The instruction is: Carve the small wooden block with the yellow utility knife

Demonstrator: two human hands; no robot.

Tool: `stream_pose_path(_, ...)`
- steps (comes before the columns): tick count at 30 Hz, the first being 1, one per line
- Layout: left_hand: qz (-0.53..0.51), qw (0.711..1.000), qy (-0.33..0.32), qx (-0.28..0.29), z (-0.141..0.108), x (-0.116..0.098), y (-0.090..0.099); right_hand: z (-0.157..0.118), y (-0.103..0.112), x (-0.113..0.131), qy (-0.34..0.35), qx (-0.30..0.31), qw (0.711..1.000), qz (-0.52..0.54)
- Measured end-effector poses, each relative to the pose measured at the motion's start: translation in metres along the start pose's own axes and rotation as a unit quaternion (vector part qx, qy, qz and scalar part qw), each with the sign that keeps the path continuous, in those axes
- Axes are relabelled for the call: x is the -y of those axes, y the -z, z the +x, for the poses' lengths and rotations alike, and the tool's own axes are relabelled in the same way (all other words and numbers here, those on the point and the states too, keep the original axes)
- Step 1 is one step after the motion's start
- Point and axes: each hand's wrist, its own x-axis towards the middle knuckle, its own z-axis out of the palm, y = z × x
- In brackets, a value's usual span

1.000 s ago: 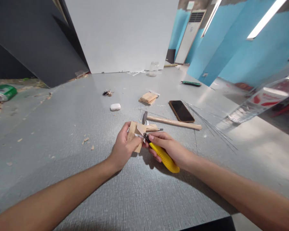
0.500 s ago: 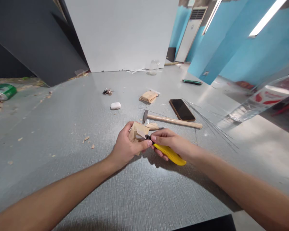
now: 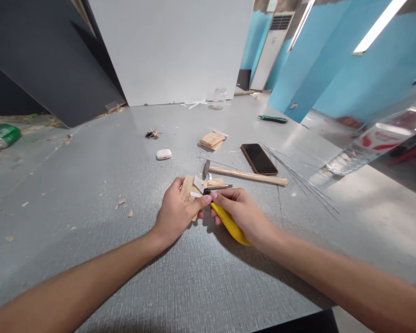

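In the middle of the head view my left hand point(image 3: 176, 208) is closed round a small piece of pale wood point(image 3: 187, 186). My right hand point(image 3: 237, 210) grips a yellow utility knife point(image 3: 230, 225), its blade point(image 3: 198, 184) lying against the wood. My left thumb presses near the black head of the knife. Just beyond my hands lies a hammer point(image 3: 246, 174) with a wooden handle. A wood piece point(image 3: 215, 183) with a dark, thin-tipped tool beside it rests between the hammer and my right hand. My left fingers under the wood are mostly hidden.
Farther back are a white earbud case point(image 3: 164, 154), stacked wood pieces point(image 3: 212, 139), a phone point(image 3: 259, 158) and thin metal wires point(image 3: 300, 178). A green pen-like tool point(image 3: 272, 119) and clear cup point(image 3: 219, 98) stand off behind. A large bottle point(image 3: 370, 138) is at right, a green can point(image 3: 3, 136) at left.
The knife has turned steeper, its handle end swinging left and toward me. The wood piece has tilted in my left hand, and the blade lies differently across it. The view shifted slightly.
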Motion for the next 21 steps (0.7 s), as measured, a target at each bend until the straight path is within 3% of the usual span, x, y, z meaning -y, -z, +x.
stream_pose_path(4, 0.029, 0.999, 0.018, -0.031, -0.003, 0.0, -0.001, 0.008, 0.008, 0.0, 0.008, -0.123, 0.988, 0.098)
stream_pose_path(7, 0.016, 0.999, 0.019, -0.032, -0.004, 0.001, -0.001, 0.016, 0.021, 0.005, 0.014, -0.146, 0.978, 0.15)
stream_pose_path(10, -0.039, 0.999, 0.001, -0.026, -0.002, 0.002, 0.002, 0.015, 0.025, 0.01, 0.02, -0.103, 0.987, 0.122)
stream_pose_path(15, -0.099, 0.995, -0.028, -0.013, 0.001, 0.005, 0.004, 0.006, 0.018, 0.013, -0.02, 0.027, 0.999, 0.014)
stream_pose_path(21, -0.09, 0.996, -0.02, 0.016, 0.0, 0.005, 0.002, 0.01, 0.026, 0.013, -0.023, 0.083, 0.995, -0.045)
